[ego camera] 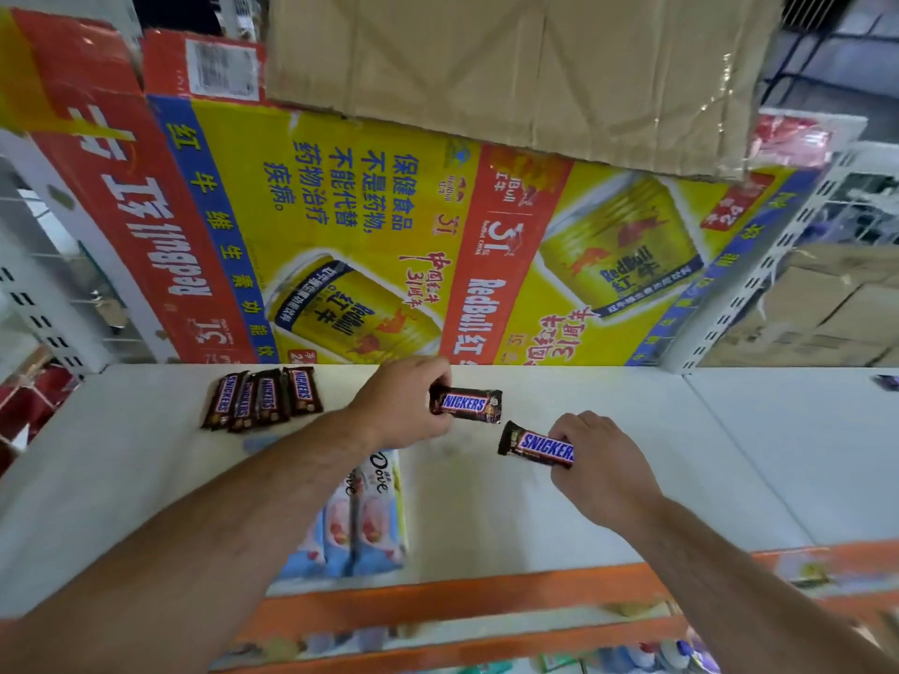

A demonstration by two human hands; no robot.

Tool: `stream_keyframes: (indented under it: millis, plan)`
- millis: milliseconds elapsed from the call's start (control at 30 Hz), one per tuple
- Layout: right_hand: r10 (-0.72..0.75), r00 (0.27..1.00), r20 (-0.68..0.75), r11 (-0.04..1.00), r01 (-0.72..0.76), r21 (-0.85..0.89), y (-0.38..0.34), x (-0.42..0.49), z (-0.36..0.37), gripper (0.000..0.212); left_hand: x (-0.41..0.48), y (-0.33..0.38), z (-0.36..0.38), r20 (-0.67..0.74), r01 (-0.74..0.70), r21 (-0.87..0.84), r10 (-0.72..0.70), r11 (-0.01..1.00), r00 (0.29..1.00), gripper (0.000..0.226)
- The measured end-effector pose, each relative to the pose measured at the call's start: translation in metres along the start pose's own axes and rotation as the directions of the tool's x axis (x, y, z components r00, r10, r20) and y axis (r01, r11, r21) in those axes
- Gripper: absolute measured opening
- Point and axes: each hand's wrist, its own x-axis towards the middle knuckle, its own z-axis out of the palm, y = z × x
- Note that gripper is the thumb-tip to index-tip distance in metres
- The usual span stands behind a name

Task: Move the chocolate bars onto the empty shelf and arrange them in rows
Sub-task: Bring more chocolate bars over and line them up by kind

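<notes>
Each of my hands holds one brown Snickers bar just above the white shelf (632,430). My left hand (404,406) grips a bar (469,405) by its left end, near the shelf's back. My right hand (603,464) pinches the right end of a second bar (532,444), slightly nearer to me. At the back left, several Snickers bars (265,398) lie side by side in a row, overlapping a little. A stack of Dove bars (369,518) in pale blue and white wrappers lies on the shelf under my left forearm.
A large Red Bull carton (369,235) stands against the shelf's back, with a plain cardboard box (511,65) on top. An orange rail (462,600) edges the shelf front. A small dark item (888,381) lies at the far right. Stacked cartons (817,308) sit behind the white upright.
</notes>
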Motion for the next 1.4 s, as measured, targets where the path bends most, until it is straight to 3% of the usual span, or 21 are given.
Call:
stream_keyframes:
  millis: [267,667,1033,1400]
  plan:
    - [-0.027,0.996,-0.084,0.999,0.030,0.034,0.114,-0.081,-0.038,0.028,0.012,0.138,0.066,0.019,-0.055,0.025,0.054,0.998,0.998,0.027]
    - [0.066,0.987,-0.149,0.996,-0.056,0.070,0.295,-0.207,-0.109,0.024,0.041,0.354,0.186,0.062,-0.131,-0.131,0.140,0.983,0.988,0.028]
    - [0.222,0.957,-0.187,0.974,-0.210,0.083,0.426,-0.226,-0.121,0.028,0.134,0.444,0.274,0.120,-0.204,-0.240,0.238,0.949,0.964,0.027]
    - [0.312,0.937,-0.156,0.949,-0.314,0.014,0.575,-0.143,-0.129,0.027,0.297,0.486,0.377,0.142,-0.180,-0.323,0.236,0.929,0.961,0.026]
